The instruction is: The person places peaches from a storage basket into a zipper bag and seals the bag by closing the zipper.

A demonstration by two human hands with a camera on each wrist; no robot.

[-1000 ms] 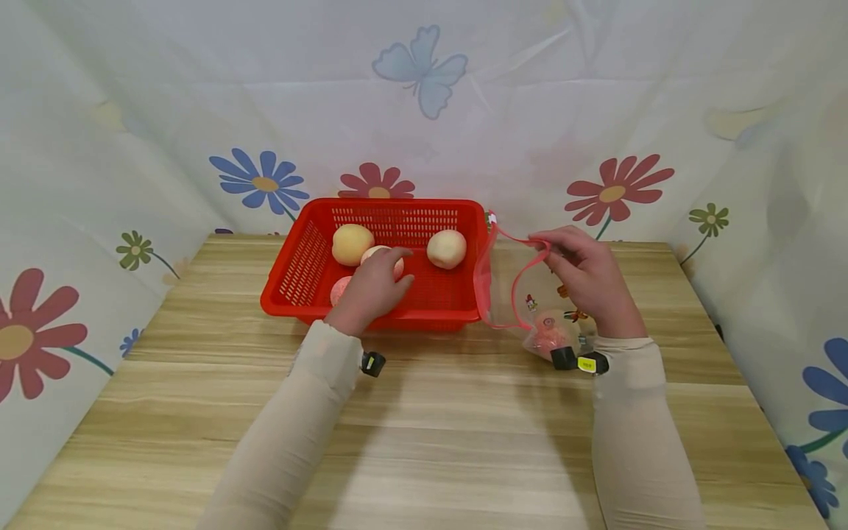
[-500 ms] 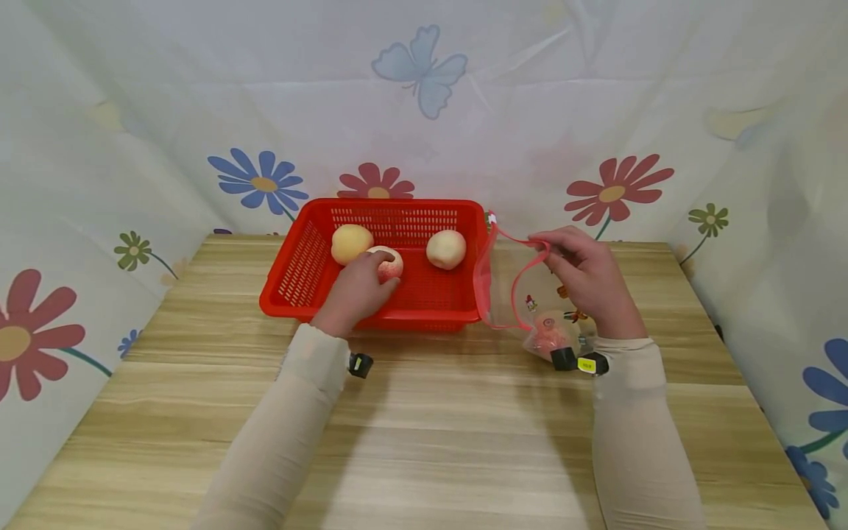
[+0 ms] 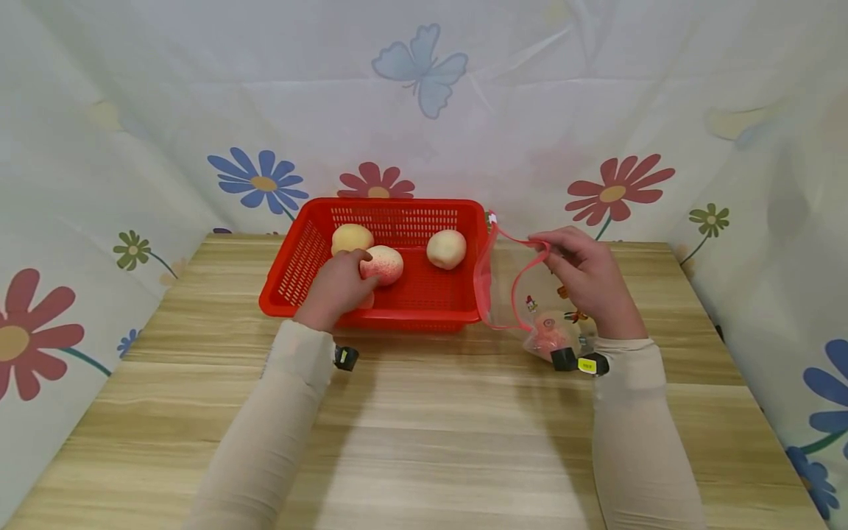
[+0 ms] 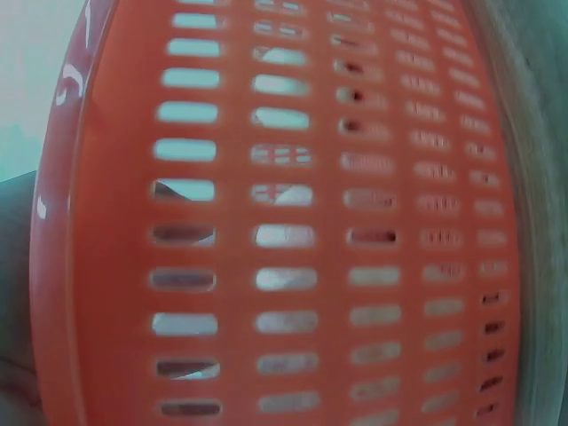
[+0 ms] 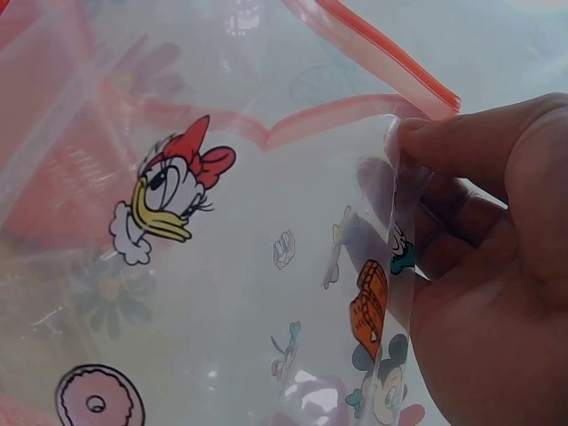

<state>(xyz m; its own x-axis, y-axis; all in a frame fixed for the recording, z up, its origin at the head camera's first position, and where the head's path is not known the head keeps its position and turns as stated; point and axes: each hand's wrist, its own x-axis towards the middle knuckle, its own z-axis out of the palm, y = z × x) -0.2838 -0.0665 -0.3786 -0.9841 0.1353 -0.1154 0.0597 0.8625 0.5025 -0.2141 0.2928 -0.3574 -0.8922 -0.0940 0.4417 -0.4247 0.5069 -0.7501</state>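
My left hand (image 3: 334, 287) is inside the front left of the red plastic basket (image 3: 424, 315), fingers bent over a pink peach (image 3: 366, 300) that it mostly covers. Its thumb and forefinger tips reach a speckled peach (image 3: 384, 266); I cannot tell whether they grip either fruit. Behind lies a yellow peach (image 3: 351, 238), and a pale one (image 3: 446, 249) sits at the right. My right hand (image 3: 586, 276) pinches the red-trimmed rim of a clear zip bag (image 5: 248, 204) printed with cartoons, keeping its mouth spread. A pink peach (image 3: 548, 337) rests in the bag's bottom.
The bag's left edge stands against the basket's right end. In the left wrist view, the basket's slotted wall (image 4: 235, 213) fills most of the picture. A flower-printed cloth (image 3: 517, 147) hangs behind the wooden table (image 3: 437, 442).
My left hand has drawn left and toward me, from over the speckled peach to the front-left peach, uncovering the speckled one. The right hand and bag have stayed in place.
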